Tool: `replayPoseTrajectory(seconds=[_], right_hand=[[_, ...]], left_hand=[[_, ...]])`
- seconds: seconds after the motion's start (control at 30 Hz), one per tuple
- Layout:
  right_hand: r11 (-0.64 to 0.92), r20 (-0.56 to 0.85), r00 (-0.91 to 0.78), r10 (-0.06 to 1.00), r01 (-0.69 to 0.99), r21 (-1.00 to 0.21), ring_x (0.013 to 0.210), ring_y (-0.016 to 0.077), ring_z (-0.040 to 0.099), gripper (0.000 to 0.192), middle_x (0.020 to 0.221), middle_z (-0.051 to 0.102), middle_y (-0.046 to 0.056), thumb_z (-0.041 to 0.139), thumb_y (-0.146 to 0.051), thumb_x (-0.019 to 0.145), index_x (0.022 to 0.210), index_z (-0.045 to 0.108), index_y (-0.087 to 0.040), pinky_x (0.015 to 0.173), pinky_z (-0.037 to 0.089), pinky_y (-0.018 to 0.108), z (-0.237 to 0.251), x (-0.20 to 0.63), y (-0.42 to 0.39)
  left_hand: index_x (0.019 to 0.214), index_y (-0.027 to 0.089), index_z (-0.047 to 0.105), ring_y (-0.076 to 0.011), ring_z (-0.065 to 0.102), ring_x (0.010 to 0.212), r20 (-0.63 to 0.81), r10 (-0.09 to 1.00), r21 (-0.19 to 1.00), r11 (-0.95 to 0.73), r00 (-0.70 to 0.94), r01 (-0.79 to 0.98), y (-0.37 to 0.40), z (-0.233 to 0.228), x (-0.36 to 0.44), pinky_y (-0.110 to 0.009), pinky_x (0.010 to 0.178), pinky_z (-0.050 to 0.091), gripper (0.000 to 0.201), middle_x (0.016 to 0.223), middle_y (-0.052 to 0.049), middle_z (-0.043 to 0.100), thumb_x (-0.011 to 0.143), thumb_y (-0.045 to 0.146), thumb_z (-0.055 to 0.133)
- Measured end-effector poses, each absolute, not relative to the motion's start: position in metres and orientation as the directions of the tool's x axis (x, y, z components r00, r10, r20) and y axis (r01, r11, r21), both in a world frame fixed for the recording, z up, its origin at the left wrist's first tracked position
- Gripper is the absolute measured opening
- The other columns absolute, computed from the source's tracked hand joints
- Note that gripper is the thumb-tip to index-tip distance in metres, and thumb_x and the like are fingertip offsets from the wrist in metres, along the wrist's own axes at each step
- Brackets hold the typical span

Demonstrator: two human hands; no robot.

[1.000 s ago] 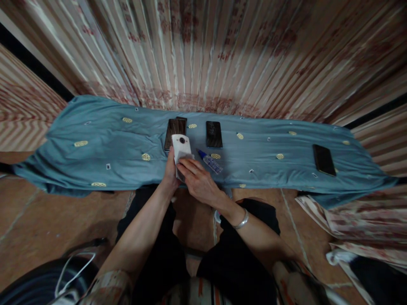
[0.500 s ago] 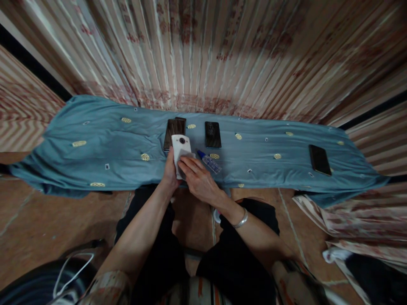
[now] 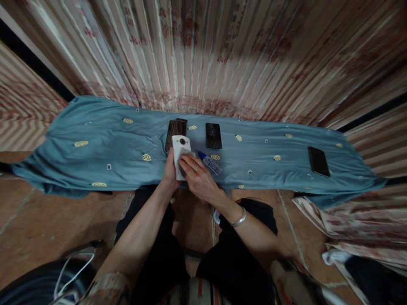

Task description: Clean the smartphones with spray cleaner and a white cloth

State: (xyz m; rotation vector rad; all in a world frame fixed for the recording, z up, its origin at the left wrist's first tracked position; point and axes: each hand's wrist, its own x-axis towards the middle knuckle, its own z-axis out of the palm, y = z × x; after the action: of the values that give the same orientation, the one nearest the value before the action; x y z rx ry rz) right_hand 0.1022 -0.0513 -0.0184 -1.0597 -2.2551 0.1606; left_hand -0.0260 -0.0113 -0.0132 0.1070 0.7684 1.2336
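My left hand point(image 3: 171, 171) is closed round the lower left side of a white smartphone point(image 3: 178, 146), its back with a round camera facing up. Over that back, my right hand point(image 3: 199, 176) presses a thin grey cloth point(image 3: 187, 152) with its fingers together. Part of the cloth and the phone's lower right side are hidden under those fingers. Just beyond the phone lies a dark phone point(image 3: 174, 128), partly covering another dark one behind it. A clear bottle with a blue cap point(image 3: 210, 162) lies on its side to the right of my right hand.
A blue-green patterned cloth point(image 3: 127, 146) covers the long narrow table. Two more dark phones lie on it, a black phone point(image 3: 213, 135) near the middle and a black phone point(image 3: 318, 161) at the right. Pleated curtains point(image 3: 197, 55) hang behind. A black round object with a white cable point(image 3: 76, 262) is at lower left.
My right hand and the cloth have shifted very slightly on the phone's back. My left hand keeps its hold, and the view has moved a little.
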Motion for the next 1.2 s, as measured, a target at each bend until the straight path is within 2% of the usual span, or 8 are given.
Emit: replayPoseTrajectory(seconds=[0.13, 0.3, 0.5, 0.57, 0.73, 0.83, 0.97, 1.2], right_hand=[[0.678, 0.5, -0.481, 0.72, 0.639, -0.363, 0.141, 0.0286, 0.062, 0.051, 0.149, 0.068, 0.018, 0.046, -0.002, 0.098, 0.144, 0.068, -0.011, 0.123, 0.054, 0.051, -0.02, 0.098, -0.052], [0.692, 0.531, -0.475, 0.702, 0.632, -0.349, 0.139, 0.028, 0.063, 0.049, 0.147, 0.069, 0.018, 0.045, -0.002, 0.099, 0.141, 0.07, -0.009, 0.123, 0.054, 0.049, -0.019, 0.09, -0.047], [0.689, 0.542, -0.47, 0.696, 0.649, -0.322, 0.138, 0.0291, 0.064, 0.047, 0.146, 0.07, 0.018, 0.044, -0.004, 0.101, 0.14, 0.07, -0.006, 0.121, 0.055, 0.048, -0.016, 0.086, -0.037], [0.686, 0.53, -0.475, 0.703, 0.65, -0.327, 0.14, 0.0285, 0.063, 0.047, 0.147, 0.069, 0.017, 0.045, -0.004, 0.101, 0.141, 0.069, -0.008, 0.122, 0.054, 0.048, -0.016, 0.085, -0.037], [0.699, 0.532, -0.489, 0.691, 0.64, -0.32, 0.139, 0.0288, 0.063, 0.047, 0.148, 0.069, 0.018, 0.044, -0.005, 0.102, 0.142, 0.068, -0.006, 0.123, 0.054, 0.047, -0.018, 0.084, -0.04], [0.706, 0.544, -0.488, 0.682, 0.633, -0.317, 0.14, 0.0291, 0.062, 0.048, 0.147, 0.069, 0.02, 0.042, -0.005, 0.102, 0.142, 0.068, -0.004, 0.124, 0.053, 0.047, -0.018, 0.085, -0.04], [0.688, 0.525, -0.471, 0.709, 0.628, -0.365, 0.143, 0.0274, 0.059, 0.05, 0.149, 0.068, 0.017, 0.043, -0.005, 0.102, 0.145, 0.067, -0.01, 0.125, 0.051, 0.049, -0.017, 0.087, -0.035], [0.676, 0.501, -0.482, 0.719, 0.651, -0.345, 0.136, 0.0289, 0.064, 0.047, 0.146, 0.07, 0.02, 0.045, -0.006, 0.101, 0.141, 0.069, -0.008, 0.121, 0.054, 0.049, -0.016, 0.088, -0.031]], left_hand=[[0.1, 0.015, 0.082, -0.0222, 0.079, 0.082, -0.452, 0.888, 0.501, 0.331, 0.084, -0.8, -0.011, -0.014, -0.032, -0.028, 0.08, 0.063, 0.046, 0.083, -0.01, 0.082, 0.107, 0.046, 0.049], [0.102, 0.013, 0.081, -0.0236, 0.079, 0.09, -0.473, 0.88, 0.498, 0.304, 0.04, -0.812, -0.013, -0.008, -0.036, -0.028, 0.087, 0.063, 0.052, 0.085, -0.011, 0.081, 0.111, 0.044, 0.041], [0.14, 0.008, 0.067, -0.0202, 0.08, 0.088, -0.504, 0.864, 0.472, 0.291, 0.017, -0.832, -0.017, 0.005, -0.034, -0.026, 0.088, 0.063, 0.053, 0.09, -0.009, 0.081, 0.111, 0.042, 0.04], [0.145, 0.007, 0.063, -0.0197, 0.08, 0.088, -0.521, 0.853, 0.472, 0.287, -0.002, -0.834, -0.018, 0.011, -0.034, -0.025, 0.088, 0.063, 0.054, 0.088, -0.008, 0.081, 0.112, 0.041, 0.037], [0.145, 0.009, 0.064, -0.0204, 0.082, 0.093, -0.546, 0.838, 0.447, 0.281, -0.01, -0.849, -0.018, 0.02, -0.038, -0.026, 0.093, 0.063, 0.056, 0.084, -0.006, 0.081, 0.113, 0.043, 0.033], [0.145, 0.01, 0.064, -0.0224, 0.081, 0.099, -0.527, 0.85, 0.449, 0.29, 0.012, -0.845, -0.018, 0.017, -0.039, -0.029, 0.097, 0.063, 0.057, 0.092, -0.008, 0.084, 0.112, 0.044, 0.034], [0.144, 0.011, 0.066, -0.0226, 0.081, 0.1, -0.487, 0.873, 0.478, 0.296, 0.032, -0.827, -0.019, 0.014, -0.038, -0.029, 0.098, 0.062, 0.057, 0.104, -0.011, 0.084, 0.11, 0.049, 0.04], [0.121, 0.011, 0.076, -0.0217, 0.081, 0.101, -0.497, 0.868, 0.491, 0.261, -0.021, -0.831, -0.018, 0.016, -0.039, -0.027, 0.095, 0.062, 0.053, 0.099, -0.011, 0.084, 0.112, 0.043, 0.035]])
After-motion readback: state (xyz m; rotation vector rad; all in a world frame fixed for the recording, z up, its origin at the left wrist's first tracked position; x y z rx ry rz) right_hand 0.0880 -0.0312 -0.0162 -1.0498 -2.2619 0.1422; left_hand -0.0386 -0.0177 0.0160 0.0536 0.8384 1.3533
